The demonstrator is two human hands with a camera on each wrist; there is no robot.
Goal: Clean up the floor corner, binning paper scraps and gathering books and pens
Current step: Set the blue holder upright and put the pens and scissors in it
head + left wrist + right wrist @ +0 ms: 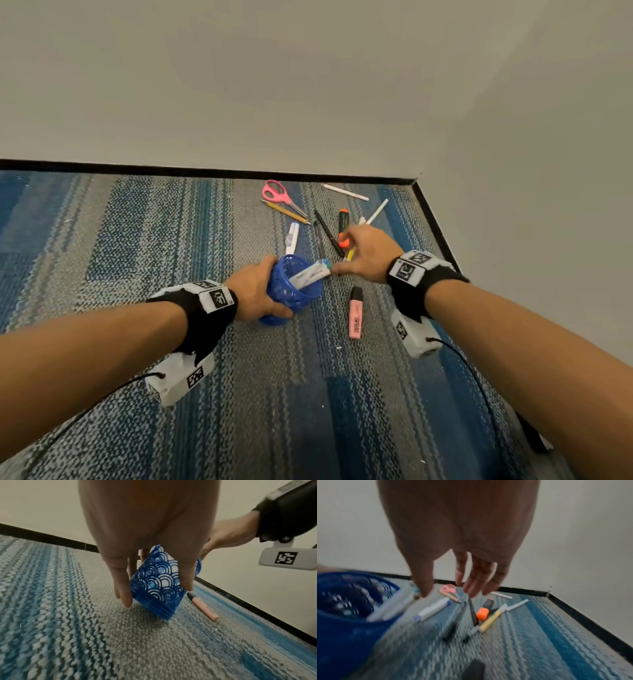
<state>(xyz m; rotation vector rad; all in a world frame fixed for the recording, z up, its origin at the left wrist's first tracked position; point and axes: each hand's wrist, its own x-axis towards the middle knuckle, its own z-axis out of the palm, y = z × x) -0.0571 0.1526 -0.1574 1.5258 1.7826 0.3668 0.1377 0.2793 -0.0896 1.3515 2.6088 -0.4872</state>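
Observation:
My left hand [255, 291] grips a blue openwork pen cup [294, 291], tilted toward the right just above the carpet; the left wrist view shows its fingers [123, 595] curled round the cup [157, 582]. White markers [310, 274] lean out of the cup's mouth. My right hand [363, 255] hovers just right of the cup with straight, spread fingers [474, 588], holding nothing. Below it lie an orange highlighter [343, 228], black pens [329, 233], a yellow pen [491, 620] and a white correction pen [292, 238]. A pink highlighter [355, 313] lies nearer me.
Pink scissors [277, 195], a yellow pencil [286, 212] and two white pens [344, 192] lie near the black skirting [205, 170] in the corner. Walls close the far side and the right. Blue-grey striped carpet [137, 240] stretches to the left and toward me.

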